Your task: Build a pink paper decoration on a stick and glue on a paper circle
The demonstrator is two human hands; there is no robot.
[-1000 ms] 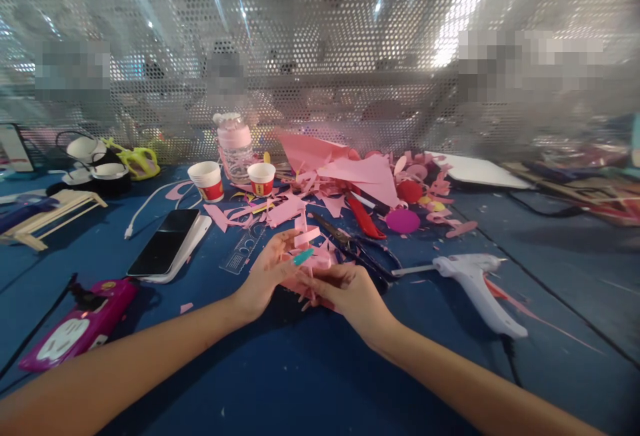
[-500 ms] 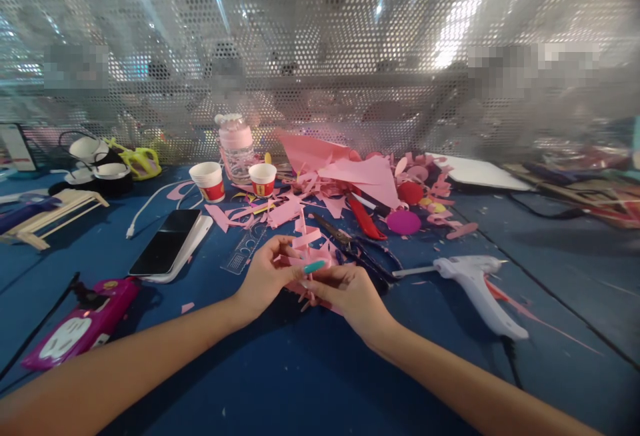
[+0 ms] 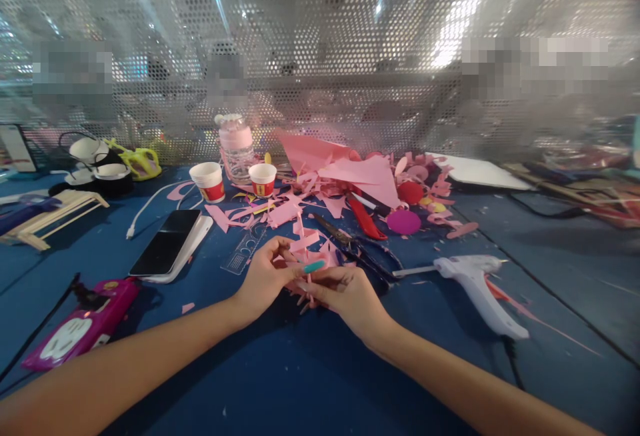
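Between my two hands is a pink paper piece [image 3: 306, 243] made of folded or looped strips. My left hand [image 3: 267, 273] pinches its left side, the thumb with a long teal nail lying across the front. From the other side my right hand [image 3: 345, 293] grips the same piece, thumb and fingers closed near its lower part. The fingers cover much of the paper, so its full shape is hidden. Just beyond my right hand lie dark-handled scissors [image 3: 367, 256]. A clear stencil ruler [image 3: 243, 253] lies beyond my left hand.
A white glue gun [image 3: 475, 283] lies at right, its cord running forward. At left are a phone [image 3: 167, 243] and a magenta power strip [image 3: 83, 326]. Paper cups [image 3: 207, 179], a pink-lidded jar [image 3: 236, 146] and heaped pink paper scraps [image 3: 363, 173] stand before a perforated metal screen [image 3: 320, 56].
The pink paper piece has turned slightly between my fingers, and its upper strips sit a little differently. Both hands keep nearly the same place; nothing else on the table has moved.
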